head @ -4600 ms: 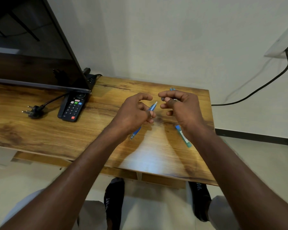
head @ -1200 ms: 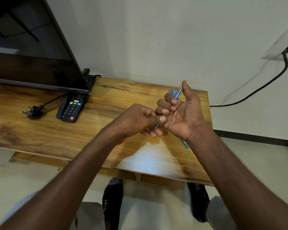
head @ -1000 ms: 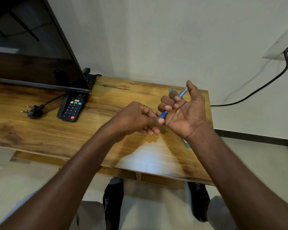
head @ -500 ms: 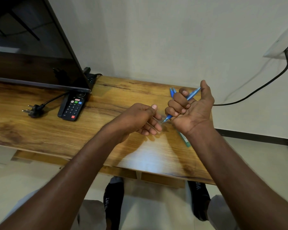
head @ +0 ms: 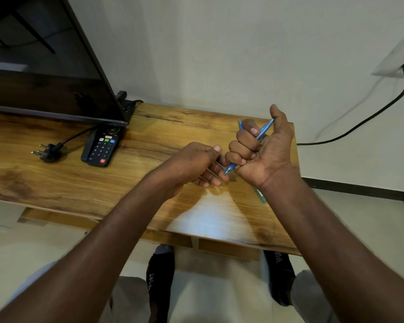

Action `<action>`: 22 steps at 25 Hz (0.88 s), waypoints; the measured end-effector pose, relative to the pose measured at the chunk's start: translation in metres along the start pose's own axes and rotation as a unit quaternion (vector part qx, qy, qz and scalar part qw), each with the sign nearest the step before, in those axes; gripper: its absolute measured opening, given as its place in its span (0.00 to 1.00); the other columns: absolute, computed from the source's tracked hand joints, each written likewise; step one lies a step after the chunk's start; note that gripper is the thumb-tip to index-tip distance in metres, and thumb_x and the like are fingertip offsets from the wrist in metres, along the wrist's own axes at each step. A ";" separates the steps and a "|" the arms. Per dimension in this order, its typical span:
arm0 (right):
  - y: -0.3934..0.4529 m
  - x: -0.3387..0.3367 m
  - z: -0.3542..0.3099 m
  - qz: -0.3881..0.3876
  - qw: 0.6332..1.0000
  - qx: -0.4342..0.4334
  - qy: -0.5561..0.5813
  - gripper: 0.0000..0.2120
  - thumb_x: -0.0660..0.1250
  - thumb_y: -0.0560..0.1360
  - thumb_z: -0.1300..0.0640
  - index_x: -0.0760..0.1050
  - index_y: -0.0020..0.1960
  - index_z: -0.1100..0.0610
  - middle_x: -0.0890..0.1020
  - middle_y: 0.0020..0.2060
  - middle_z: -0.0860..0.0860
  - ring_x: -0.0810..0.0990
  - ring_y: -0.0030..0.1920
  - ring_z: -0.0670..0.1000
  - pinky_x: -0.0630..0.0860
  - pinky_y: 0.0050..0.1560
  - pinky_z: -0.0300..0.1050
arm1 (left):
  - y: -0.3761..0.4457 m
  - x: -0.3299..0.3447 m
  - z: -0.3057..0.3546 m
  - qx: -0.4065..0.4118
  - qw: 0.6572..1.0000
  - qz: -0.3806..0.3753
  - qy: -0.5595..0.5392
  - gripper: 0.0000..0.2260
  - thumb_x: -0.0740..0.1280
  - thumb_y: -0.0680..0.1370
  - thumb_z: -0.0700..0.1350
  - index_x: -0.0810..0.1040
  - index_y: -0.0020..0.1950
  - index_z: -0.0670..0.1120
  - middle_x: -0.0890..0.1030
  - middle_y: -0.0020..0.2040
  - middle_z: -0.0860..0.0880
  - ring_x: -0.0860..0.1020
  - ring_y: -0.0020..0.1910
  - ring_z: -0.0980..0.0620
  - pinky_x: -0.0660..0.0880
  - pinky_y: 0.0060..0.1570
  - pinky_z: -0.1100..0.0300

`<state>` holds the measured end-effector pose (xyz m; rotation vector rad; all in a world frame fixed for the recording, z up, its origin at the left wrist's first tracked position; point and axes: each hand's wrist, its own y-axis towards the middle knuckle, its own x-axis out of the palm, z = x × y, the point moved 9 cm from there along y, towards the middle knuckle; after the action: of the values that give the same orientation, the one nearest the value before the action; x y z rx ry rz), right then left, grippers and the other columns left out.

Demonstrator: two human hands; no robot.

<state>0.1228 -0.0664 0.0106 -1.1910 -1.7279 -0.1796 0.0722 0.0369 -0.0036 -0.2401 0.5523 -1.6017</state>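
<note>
Right hand [head: 265,155] fisted round a blue pen [head: 264,132], thumb raised; left hand [head: 194,164] pinching a thin rod [head: 219,165] at the pen's tip, above the table [head: 154,136].

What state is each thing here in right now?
Blue pen: gripped in the right hand, tip pointing down toward the left hand.
Thin rod: pinched in the left hand, near the pen's tip.
Plug: unplugged, lying on the table.
Remote: lying buttons up.
Screen: dark.
Green pen: lying on the table, partly hidden.
</note>
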 end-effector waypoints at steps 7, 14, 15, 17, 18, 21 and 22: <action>-0.001 0.005 0.000 -0.021 1.000 0.002 -0.012 0.26 0.54 0.80 0.35 0.62 0.32 0.52 0.52 0.23 0.46 0.48 0.24 0.48 0.49 0.30 0.40 | 0.001 0.002 -0.001 -0.001 1.000 -0.001 0.009 0.22 0.56 0.89 0.53 0.81 0.62 0.37 0.88 0.48 0.40 0.83 0.42 0.47 0.75 0.40 0.57; -0.001 0.007 0.003 -0.024 0.999 0.015 -0.029 0.27 0.55 0.80 0.36 0.62 0.30 0.53 0.53 0.22 0.46 0.48 0.24 0.48 0.49 0.30 0.40 | -0.002 0.005 0.002 0.012 1.000 -0.011 0.024 0.22 0.55 0.89 0.52 0.82 0.61 0.37 0.88 0.51 0.38 0.83 0.43 0.48 0.74 0.42 0.57; -0.001 0.008 0.004 -0.028 0.999 0.018 -0.028 0.26 0.54 0.80 0.36 0.62 0.30 0.53 0.52 0.22 0.46 0.48 0.24 0.48 0.49 0.30 0.40 | -0.002 0.005 0.003 0.014 0.999 -0.011 0.026 0.22 0.55 0.89 0.51 0.82 0.60 0.37 0.87 0.51 0.38 0.83 0.42 0.48 0.74 0.41 0.57; -0.001 0.010 0.007 -0.035 0.999 0.027 -0.030 0.27 0.54 0.80 0.34 0.62 0.31 0.53 0.52 0.23 0.46 0.48 0.24 0.48 0.49 0.30 0.40 | -0.003 0.004 0.004 0.017 0.999 -0.008 0.027 0.22 0.55 0.89 0.51 0.82 0.61 0.36 0.87 0.52 0.37 0.83 0.42 0.48 0.74 0.40 0.58; -0.001 0.010 0.007 -0.036 0.998 0.028 -0.030 0.27 0.54 0.80 0.34 0.62 0.31 0.53 0.52 0.23 0.46 0.48 0.24 0.48 0.49 0.30 0.40 | -0.003 0.004 0.005 0.018 0.999 -0.007 0.026 0.22 0.55 0.89 0.51 0.82 0.61 0.36 0.87 0.52 0.37 0.83 0.42 0.49 0.74 0.39 0.58; -0.001 0.012 0.005 -0.042 0.998 0.025 -0.025 0.26 0.53 0.80 0.36 0.63 0.31 0.53 0.52 0.22 0.46 0.48 0.23 0.48 0.49 0.30 0.39 | -0.003 0.004 0.004 0.019 1.000 -0.010 0.022 0.22 0.55 0.89 0.51 0.82 0.60 0.37 0.87 0.52 0.37 0.83 0.42 0.48 0.74 0.40 0.58; -0.002 0.013 0.006 -0.046 0.998 0.027 -0.025 0.27 0.53 0.80 0.35 0.62 0.31 0.53 0.52 0.23 0.46 0.48 0.23 0.48 0.49 0.29 0.39 | -0.003 0.004 0.004 0.020 1.000 -0.012 0.018 0.22 0.55 0.89 0.51 0.82 0.60 0.37 0.87 0.52 0.38 0.83 0.42 0.48 0.75 0.40 0.57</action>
<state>0.1174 -0.0556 0.0184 -1.0861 -1.8206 -0.1591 0.0708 0.0320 0.0011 -0.1880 0.5456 -1.6409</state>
